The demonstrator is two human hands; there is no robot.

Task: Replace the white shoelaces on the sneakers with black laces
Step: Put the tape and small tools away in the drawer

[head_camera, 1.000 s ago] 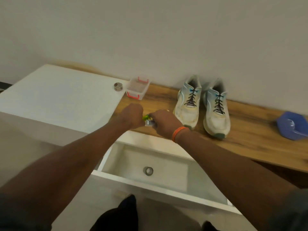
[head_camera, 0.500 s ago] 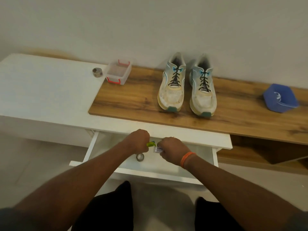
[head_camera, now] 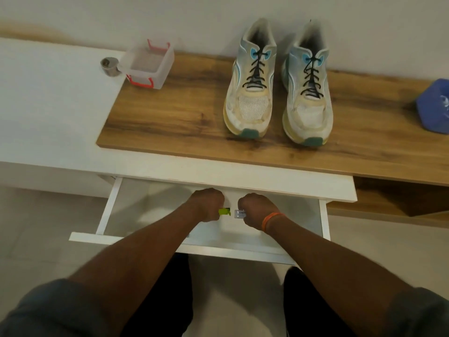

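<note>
Fingers of both hands are curled tight: the left hand (head_camera: 206,205) is clamped on a small lime-green item (head_camera: 224,211), the right hand (head_camera: 257,209) on a small clear piece with a printed label (head_camera: 240,213). What these items are cannot be told; they are held just apart over the open white drawer (head_camera: 114,210), near the front of the table (head_camera: 170,113).

Both sneakers (head_camera: 252,93) are seen side by side at the far right of the wooden top, toes pointing near, and black laces (head_camera: 256,69) are already threaded through both. No white laces are in view. Relacing is judged done; the step in hand looks like tidying up.

To do it well, both small items should be lowered onto the drawer floor before the grip is loosened, wrists kept clear of the drawer front, and the drawer then pushed shut squarely.

Far left, a clear box with red clips (head_camera: 148,64) and a tape roll (head_camera: 109,66) are set; a blue object (head_camera: 433,108) lies far right.
</note>
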